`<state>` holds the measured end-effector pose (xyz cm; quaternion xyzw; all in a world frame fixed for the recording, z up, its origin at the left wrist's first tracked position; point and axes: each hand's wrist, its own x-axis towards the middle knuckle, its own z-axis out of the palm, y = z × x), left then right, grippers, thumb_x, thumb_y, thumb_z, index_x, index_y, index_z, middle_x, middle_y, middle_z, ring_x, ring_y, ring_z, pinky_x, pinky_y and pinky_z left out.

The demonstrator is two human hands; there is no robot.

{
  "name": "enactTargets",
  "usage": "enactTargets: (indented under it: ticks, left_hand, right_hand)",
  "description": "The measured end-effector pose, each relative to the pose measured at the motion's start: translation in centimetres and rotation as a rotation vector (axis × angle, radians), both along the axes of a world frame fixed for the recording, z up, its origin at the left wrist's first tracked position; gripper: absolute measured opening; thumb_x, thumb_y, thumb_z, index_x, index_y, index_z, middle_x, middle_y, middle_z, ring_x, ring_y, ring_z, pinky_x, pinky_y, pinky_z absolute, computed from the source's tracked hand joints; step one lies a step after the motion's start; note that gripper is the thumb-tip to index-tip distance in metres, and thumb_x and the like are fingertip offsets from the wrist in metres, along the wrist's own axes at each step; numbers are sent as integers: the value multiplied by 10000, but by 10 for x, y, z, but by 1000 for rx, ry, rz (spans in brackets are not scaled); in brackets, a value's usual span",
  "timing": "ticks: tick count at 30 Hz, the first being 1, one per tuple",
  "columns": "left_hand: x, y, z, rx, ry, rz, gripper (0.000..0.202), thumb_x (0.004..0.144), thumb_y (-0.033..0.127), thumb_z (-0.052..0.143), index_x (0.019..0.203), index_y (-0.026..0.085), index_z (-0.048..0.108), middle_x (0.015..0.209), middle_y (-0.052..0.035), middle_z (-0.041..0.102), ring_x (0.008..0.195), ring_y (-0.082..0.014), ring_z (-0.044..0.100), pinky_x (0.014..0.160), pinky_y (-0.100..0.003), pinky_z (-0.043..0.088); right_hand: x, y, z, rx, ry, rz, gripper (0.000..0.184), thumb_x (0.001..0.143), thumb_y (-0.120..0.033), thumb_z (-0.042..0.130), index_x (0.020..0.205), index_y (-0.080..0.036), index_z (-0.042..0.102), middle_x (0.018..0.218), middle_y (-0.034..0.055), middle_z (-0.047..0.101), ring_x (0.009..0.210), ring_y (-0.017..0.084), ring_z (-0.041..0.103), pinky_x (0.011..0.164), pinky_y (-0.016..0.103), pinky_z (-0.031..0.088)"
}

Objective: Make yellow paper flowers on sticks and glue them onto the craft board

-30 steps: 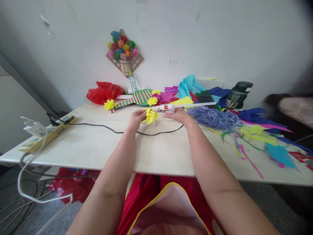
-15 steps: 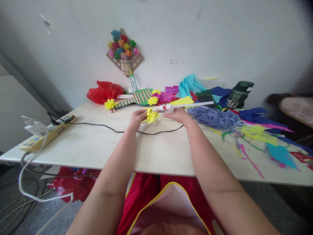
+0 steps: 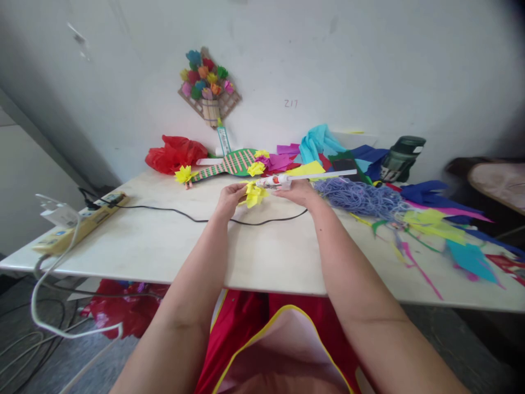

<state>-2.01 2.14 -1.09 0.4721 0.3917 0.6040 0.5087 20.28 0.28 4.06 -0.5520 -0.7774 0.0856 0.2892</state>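
Observation:
My left hand (image 3: pixel 229 198) pinches a yellow paper flower (image 3: pixel 254 194) just above the white table (image 3: pixel 135 246). My right hand (image 3: pixel 298 192) grips a white glue gun (image 3: pixel 279 179) whose long glue stick sticks out to the right; its nozzle points left at the flower. The gun's black cord (image 3: pixel 213 219) runs across the table to the left. Both hands are closed.
A yellow power strip (image 3: pixel 77 221) lies at the left edge. Behind the hands are a green striped paddle shape (image 3: pixel 233 163), a yellow flower (image 3: pixel 184 175), a red bag (image 3: pixel 174 154), coloured paper scraps (image 3: pixel 443 219), purple yarn (image 3: pixel 356 196) and a dark bottle (image 3: pixel 401 158). A flower craft (image 3: pixel 207 85) hangs on the wall.

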Motion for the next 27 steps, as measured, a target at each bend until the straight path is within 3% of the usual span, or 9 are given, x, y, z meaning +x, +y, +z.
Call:
enactTargets:
  ticks: [6,27]
  left_hand:
    - [0,1,-1,10,7,6,467,464,401,875,813,133,719,785,-57,728,718,-157,671,693,-270,535]
    - [-1,0,-2,16,15,0,433,511,377,855,832,128,706,782,-58,715,761,-176,679,750,-304,530]
  right_hand:
    - [0,0,0,-1,4,-2,412,742,-418,694,1104,-223,723,1114,65,728,1046,257,669,851,317,510]
    - [2,2,-2,1,11,-6,406,743,-432,683,1096,-233,712,1148,61,714,1066,256,654,891,336,495]
